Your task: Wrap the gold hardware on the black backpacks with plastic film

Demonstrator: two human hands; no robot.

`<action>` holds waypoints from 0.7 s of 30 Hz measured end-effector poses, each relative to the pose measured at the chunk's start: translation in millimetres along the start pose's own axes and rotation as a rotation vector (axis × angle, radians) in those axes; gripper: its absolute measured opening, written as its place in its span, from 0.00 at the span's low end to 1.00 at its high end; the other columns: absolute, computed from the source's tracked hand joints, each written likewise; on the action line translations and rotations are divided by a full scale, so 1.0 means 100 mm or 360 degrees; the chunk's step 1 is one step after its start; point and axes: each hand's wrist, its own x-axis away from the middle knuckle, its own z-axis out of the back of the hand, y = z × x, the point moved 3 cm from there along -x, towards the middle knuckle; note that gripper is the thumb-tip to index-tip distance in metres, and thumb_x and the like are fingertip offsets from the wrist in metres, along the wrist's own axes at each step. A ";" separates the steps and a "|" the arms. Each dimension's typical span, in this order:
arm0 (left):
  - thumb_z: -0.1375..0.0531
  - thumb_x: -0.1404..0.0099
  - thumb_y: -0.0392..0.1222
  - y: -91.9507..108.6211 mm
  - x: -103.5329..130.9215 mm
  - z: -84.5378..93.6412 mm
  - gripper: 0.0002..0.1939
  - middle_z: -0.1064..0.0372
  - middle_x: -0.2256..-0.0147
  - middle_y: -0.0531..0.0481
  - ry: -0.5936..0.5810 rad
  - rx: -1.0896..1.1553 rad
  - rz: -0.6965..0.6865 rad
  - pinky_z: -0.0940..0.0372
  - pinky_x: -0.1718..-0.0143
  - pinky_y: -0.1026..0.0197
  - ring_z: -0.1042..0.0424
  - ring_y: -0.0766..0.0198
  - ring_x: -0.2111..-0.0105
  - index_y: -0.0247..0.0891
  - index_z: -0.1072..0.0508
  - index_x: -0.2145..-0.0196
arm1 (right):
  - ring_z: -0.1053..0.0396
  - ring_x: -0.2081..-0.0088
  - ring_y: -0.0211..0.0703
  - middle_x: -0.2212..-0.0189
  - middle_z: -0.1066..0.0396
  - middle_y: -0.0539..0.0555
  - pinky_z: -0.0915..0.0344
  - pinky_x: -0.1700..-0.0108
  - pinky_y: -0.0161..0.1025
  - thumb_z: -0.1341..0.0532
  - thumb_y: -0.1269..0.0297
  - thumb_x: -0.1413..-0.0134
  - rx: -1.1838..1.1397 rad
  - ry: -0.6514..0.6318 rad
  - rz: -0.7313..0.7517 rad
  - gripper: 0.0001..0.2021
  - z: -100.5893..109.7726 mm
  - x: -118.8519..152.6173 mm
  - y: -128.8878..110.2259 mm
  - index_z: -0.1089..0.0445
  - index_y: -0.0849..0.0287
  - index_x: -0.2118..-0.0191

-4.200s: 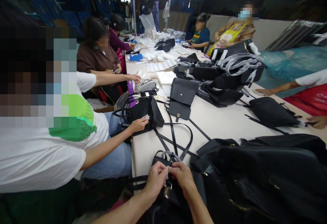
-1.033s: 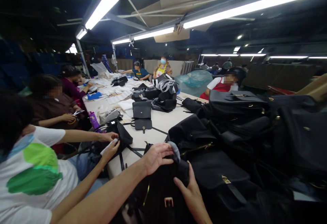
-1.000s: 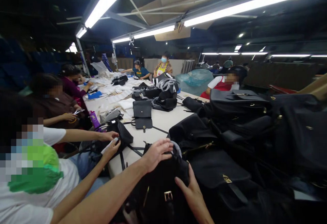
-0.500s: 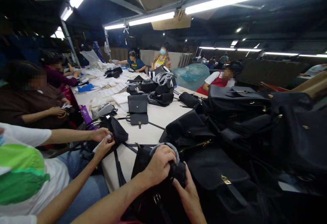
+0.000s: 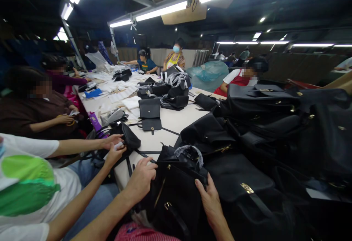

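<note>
A black bag (image 5: pixel 180 193) with gold zips and a buckle tilts in front of me, over my lap. Its top handle (image 5: pixel 189 151) is wrapped in clear plastic film. My right hand (image 5: pixel 210 200) grips the bag's right side, thumb on the near face and the other fingers mostly behind it. At the upper left edge of the bag is my left hand (image 5: pixel 141 177), with bent fingers touching that edge; its thumb is hidden. A black bag with a gold clasp (image 5: pixel 244 182) lies close to my right hand.
More black bags (image 5: pixel 258 102) are heaped along the right. Another black bag (image 5: pixel 150 112) lies flat on the white table (image 5: pixel 176 118). At my left, a co-worker's hands (image 5: pixel 115 149) work on a black bag (image 5: pixel 130 136). Several other people sit around the table.
My left hand has left the plastic-wrapped handle and moved left to the bag's edge. The handle now stands uncovered. My right hand stays on the right side, slightly lower.
</note>
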 end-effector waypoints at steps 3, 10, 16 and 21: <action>0.47 0.46 0.31 -0.03 0.08 -0.02 0.07 0.27 0.67 0.47 0.0054 0.0787 0.0205 0.38 0.50 0.50 0.30 0.56 0.59 0.39 0.33 0.76 | 0.32 0.44 0.53 0.45 0.29 0.57 0.34 0.44 0.47 0.38 0.45 0.52 -0.0075 -0.0044 -0.0101 0.44 0.02 0.03 -0.01 0.51 0.58 0.33; 0.47 0.41 0.46 -0.20 0.11 -0.55 0.08 0.38 0.75 0.55 0.0085 0.1126 0.1046 0.36 0.71 0.60 0.28 0.61 0.74 0.41 0.41 0.66 | 0.35 0.42 0.55 0.45 0.30 0.58 0.35 0.43 0.50 0.36 0.45 0.53 -0.0222 -0.0130 -0.0139 0.43 0.02 0.08 0.04 0.50 0.58 0.34; 0.42 0.44 0.39 -0.02 -0.06 -0.63 0.09 0.45 0.80 0.57 0.0044 0.0483 0.0805 0.50 0.72 0.63 0.37 0.62 0.73 0.41 0.41 0.76 | 0.38 0.40 0.56 0.40 0.37 0.64 0.44 0.38 0.53 0.36 0.46 0.53 -0.0461 -0.0239 -0.0113 0.49 -0.04 0.22 -0.11 0.59 0.63 0.33; 0.44 0.42 0.46 -0.08 -0.19 -0.54 0.12 0.38 0.80 0.52 -0.0136 -0.0026 0.0562 0.49 0.74 0.63 0.36 0.59 0.75 0.41 0.38 0.80 | 0.29 0.49 0.54 0.50 0.26 0.55 0.34 0.45 0.54 0.31 0.51 0.60 -0.0516 -0.0175 0.0041 0.41 -0.02 0.18 -0.20 0.42 0.55 0.38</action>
